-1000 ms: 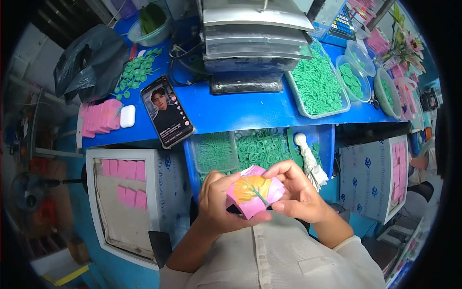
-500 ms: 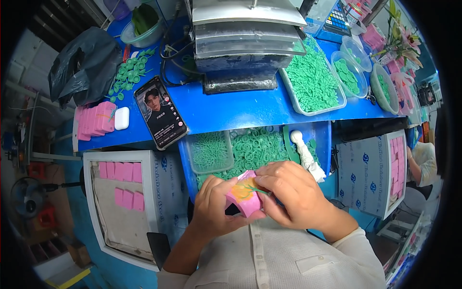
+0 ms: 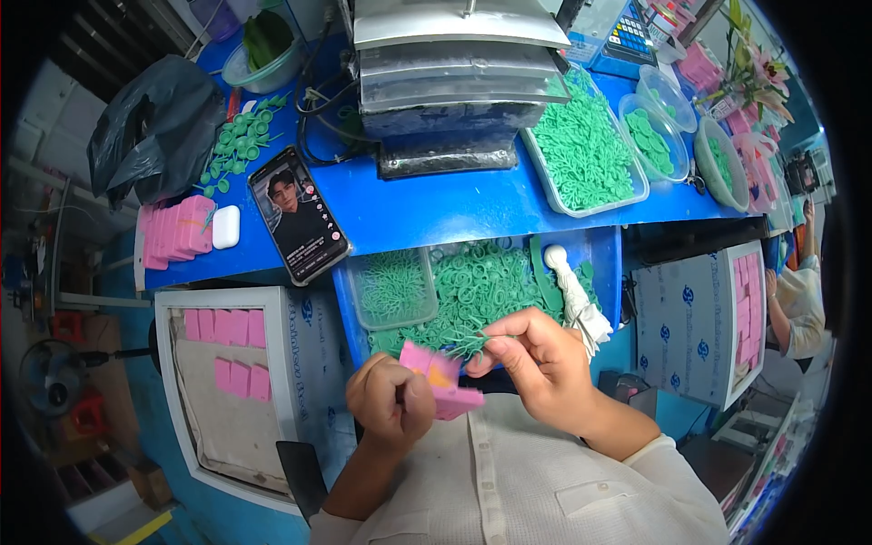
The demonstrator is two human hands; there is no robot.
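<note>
In front of my chest, my left hand is closed around a pink rubber mould. The mould is bent partly apart, and an orange-yellow patch shows on its inner side; some of it is blurred. My right hand pinches a thin, branched green wax piece between thumb and fingers, just beside and above the mould. Beyond both hands is a blue tray filled with green wax rings. A clear box of fine green branched pieces sits in its left part.
A white cloth bundle lies at the tray's right. On the blue table are a phone, a white case, stacked pink moulds, a metal press and a container of green pieces. Another person is at far right.
The green wax piece has come out of the mould and is now in my right hand's fingers. My left hand has turned the mould and moved slightly left.
</note>
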